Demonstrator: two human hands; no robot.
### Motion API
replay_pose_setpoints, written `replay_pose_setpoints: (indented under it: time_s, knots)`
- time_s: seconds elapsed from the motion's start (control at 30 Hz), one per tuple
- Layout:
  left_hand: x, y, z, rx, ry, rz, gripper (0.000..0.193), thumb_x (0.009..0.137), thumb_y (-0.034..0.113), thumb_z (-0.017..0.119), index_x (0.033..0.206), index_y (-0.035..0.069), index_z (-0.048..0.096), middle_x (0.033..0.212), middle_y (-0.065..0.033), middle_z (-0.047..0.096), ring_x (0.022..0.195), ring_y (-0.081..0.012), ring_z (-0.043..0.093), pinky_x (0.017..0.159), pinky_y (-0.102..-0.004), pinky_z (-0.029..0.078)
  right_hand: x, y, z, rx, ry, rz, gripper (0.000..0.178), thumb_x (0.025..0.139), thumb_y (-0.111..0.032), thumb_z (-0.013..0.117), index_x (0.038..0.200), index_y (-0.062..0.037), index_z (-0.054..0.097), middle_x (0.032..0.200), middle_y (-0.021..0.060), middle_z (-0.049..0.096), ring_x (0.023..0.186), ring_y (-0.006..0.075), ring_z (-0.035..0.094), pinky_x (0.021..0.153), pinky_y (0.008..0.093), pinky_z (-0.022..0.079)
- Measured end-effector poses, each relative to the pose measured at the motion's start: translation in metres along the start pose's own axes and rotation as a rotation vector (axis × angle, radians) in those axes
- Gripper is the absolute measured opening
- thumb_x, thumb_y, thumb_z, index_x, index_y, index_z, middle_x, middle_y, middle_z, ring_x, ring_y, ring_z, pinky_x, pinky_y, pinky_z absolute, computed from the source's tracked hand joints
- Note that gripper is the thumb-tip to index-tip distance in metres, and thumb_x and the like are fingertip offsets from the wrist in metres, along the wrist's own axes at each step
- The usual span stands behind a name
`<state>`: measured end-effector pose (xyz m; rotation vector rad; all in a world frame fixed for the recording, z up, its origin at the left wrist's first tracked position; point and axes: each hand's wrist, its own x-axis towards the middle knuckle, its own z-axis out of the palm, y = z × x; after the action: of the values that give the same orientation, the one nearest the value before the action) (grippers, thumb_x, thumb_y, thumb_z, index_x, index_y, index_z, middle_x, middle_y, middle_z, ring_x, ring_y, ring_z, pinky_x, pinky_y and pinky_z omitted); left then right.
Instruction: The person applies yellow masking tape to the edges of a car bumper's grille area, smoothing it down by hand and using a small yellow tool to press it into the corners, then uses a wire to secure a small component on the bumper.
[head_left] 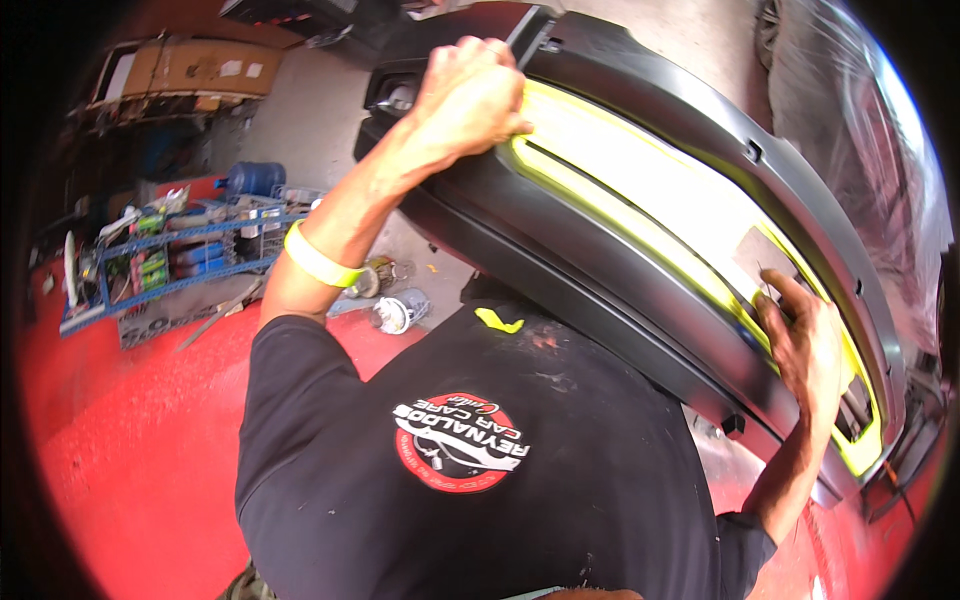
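Note:
A long black car bumper (620,240) lies across in front of my body, slanting from upper left to lower right. Bright yellow tape (620,225) edges its long opening, which looks washed out with glare. My left hand (470,95) is closed at the opening's left end, its thumb against the yellow tape; the other fingertips are hidden. Over the opening's right part, my right hand (805,335) has bent fingers apart at the taped lower edge, beside a greyish gap. A yellow band (318,262) circles my left forearm. One yellow scrap (498,321) clings to my black shirt.
At left, a blue wire rack (170,265) holds bottles and supplies, with a large blue water jug (255,178) behind it. A white tub (400,312) stands on the red floor (150,430). Clear plastic sheeting (850,130) drapes something at right. A cardboard box (200,68) sits far left.

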<state>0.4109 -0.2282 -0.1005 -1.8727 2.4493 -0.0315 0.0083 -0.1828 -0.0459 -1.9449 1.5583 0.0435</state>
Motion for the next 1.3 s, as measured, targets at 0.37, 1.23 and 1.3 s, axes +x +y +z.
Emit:
replay_pose_setpoints:
  time_s: [0.37,1.23,1.3]
  knots:
    - [0.01,0.005,-0.007,-0.072,0.021,0.191,0.034,0.074,0.026,0.083,0.09,0.006,0.061,0.097,-0.0108,0.063,0.1,-0.0315,0.06,0.085,-0.0447,0.048,0.02,0.009,0.023,-0.065,0.023,-0.029,0.026,0.092,-0.029,0.07,0.105,-0.0075,0.077,0.075,0.0193,0.07,0.068,0.0305,0.071,0.069,0.0386,0.053]
    - [0.037,0.194,0.029,-0.715,0.027,0.521,0.015,0.077,0.009,0.061,0.083,0.0,0.071,0.082,-0.0232,0.068,0.075,-0.0368,0.069,0.065,-0.0462,0.055,0.038,-0.001,0.018,0.037,-0.246,0.044,0.022,0.094,-0.02,0.063,0.107,-0.004,0.073,0.092,0.0206,0.071,0.082,0.0322,0.069,0.076,0.0397,0.051]
    - [0.038,0.203,0.034,-0.777,0.011,0.488,0.016,0.075,0.01,0.062,0.08,-0.001,0.072,0.081,-0.0273,0.068,0.073,-0.038,0.07,0.062,-0.0466,0.055,0.039,0.012,0.03,0.06,-0.144,-0.079,0.021,0.095,-0.019,0.062,0.101,-0.0009,0.071,0.08,0.024,0.066,0.072,0.0357,0.065,0.07,0.0424,0.049]
